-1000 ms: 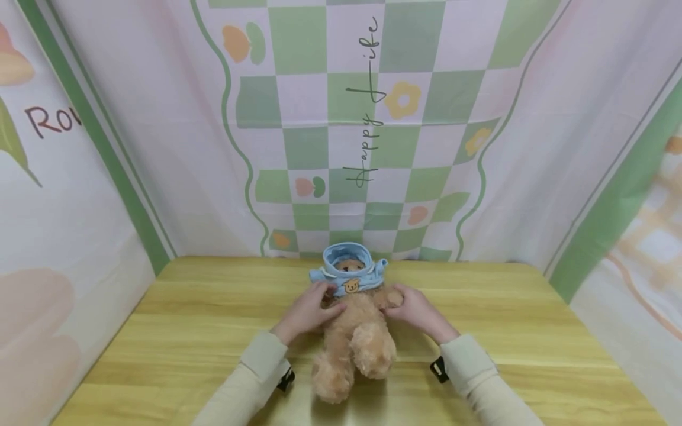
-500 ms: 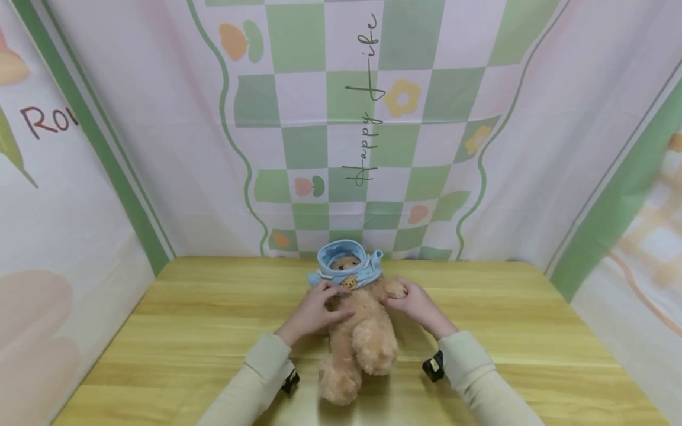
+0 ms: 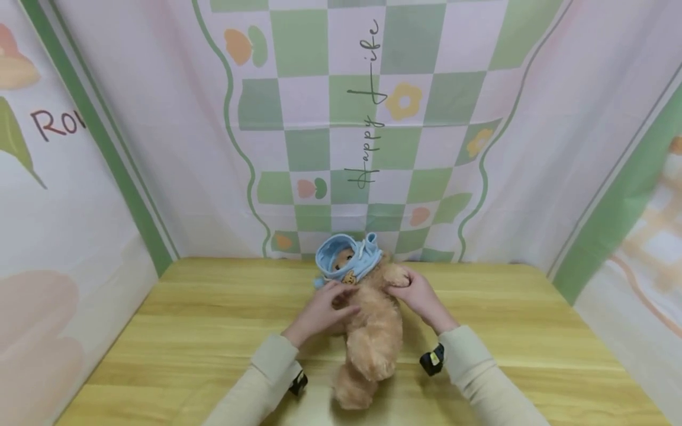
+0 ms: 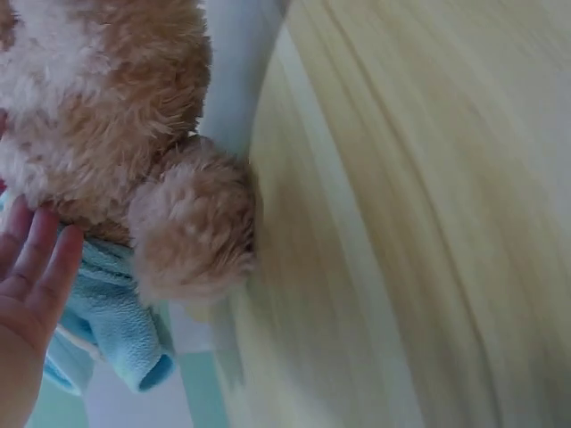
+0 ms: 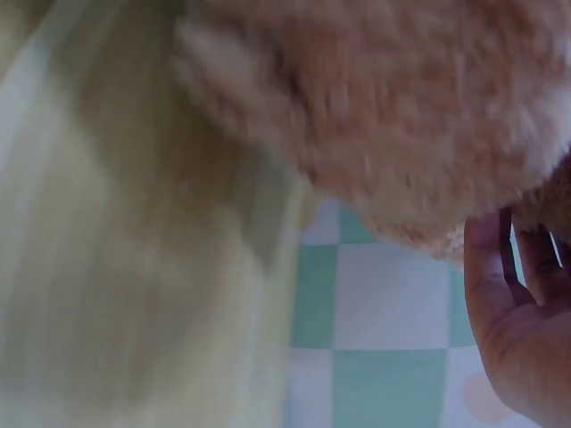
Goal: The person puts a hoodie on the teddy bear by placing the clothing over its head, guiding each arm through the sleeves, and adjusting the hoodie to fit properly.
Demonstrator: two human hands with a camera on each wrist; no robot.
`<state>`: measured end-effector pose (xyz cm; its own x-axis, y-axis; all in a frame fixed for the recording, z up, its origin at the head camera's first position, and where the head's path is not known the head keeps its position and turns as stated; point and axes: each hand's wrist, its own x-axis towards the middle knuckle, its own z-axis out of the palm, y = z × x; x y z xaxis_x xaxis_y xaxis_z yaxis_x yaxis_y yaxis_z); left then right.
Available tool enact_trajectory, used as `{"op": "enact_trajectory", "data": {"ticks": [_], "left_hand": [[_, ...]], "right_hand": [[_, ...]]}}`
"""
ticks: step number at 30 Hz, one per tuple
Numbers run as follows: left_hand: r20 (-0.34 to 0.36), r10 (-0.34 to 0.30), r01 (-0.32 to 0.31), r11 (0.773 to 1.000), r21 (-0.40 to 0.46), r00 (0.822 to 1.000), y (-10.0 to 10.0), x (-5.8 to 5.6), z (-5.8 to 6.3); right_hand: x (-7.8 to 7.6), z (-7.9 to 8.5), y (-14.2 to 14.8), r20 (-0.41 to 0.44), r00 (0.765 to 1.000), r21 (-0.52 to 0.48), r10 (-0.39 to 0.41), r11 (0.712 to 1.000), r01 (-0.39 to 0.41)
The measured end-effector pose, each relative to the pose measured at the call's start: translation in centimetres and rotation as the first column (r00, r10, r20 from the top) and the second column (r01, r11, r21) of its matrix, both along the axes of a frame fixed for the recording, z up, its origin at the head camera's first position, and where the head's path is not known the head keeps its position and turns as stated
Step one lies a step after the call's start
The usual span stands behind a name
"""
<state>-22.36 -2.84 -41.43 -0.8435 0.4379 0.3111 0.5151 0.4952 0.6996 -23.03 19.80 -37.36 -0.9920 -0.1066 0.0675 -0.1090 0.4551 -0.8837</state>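
Observation:
A light-brown teddy bear (image 3: 375, 307) lies on its back, turned partly sideways, on the wooden table. A pale blue garment (image 3: 367, 258) with a small bear-face patch is bunched around its head and upper chest; part of the face shows through the wide opening. My right hand (image 3: 421, 296) grips the bear's arm at the right. Against the chest and belly, just below the garment, rests my left hand (image 3: 322, 310). Its extended fingers (image 4: 49, 267) touch near the blue cloth in the left wrist view. The right fingertips disappear behind fur (image 5: 401, 116) in the right wrist view.
The wooden table (image 3: 495, 331) ends at a hanging curtain (image 3: 303, 100) with green checks, close behind the bear's head. Printed cloth walls stand on the left and right. A black wrist device (image 3: 433, 360) hangs beneath the right cuff.
The bear has rolled and swung, its legs moving right and overlapping while its head tilts left. My right hand keeps hold of the arm, slightly higher; my left hand has shifted right.

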Motion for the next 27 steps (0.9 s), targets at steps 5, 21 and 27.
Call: {"op": "enact_trajectory", "data": {"ticks": [5,21,27], "left_hand": [[-0.002,0.007,-0.007,1.0,0.014,1.0,1.4,0.0,0.3],[0.244,-0.031,-0.026,0.974,0.226,0.969,2.9,-0.4,0.0],[0.256,0.06,-0.143,0.937,0.32,0.965,1.0,-0.9,1.5]], "right_hand": [[0.0,1.4,0.5,-0.054,0.998,0.02,0.011,1.0,-0.009],[0.4,1.9,1.1,-0.129,0.984,0.118,0.126,0.987,-0.111],[0.4,1.2,0.2,-0.174,0.967,0.113,0.186,0.979,-0.168]]}}
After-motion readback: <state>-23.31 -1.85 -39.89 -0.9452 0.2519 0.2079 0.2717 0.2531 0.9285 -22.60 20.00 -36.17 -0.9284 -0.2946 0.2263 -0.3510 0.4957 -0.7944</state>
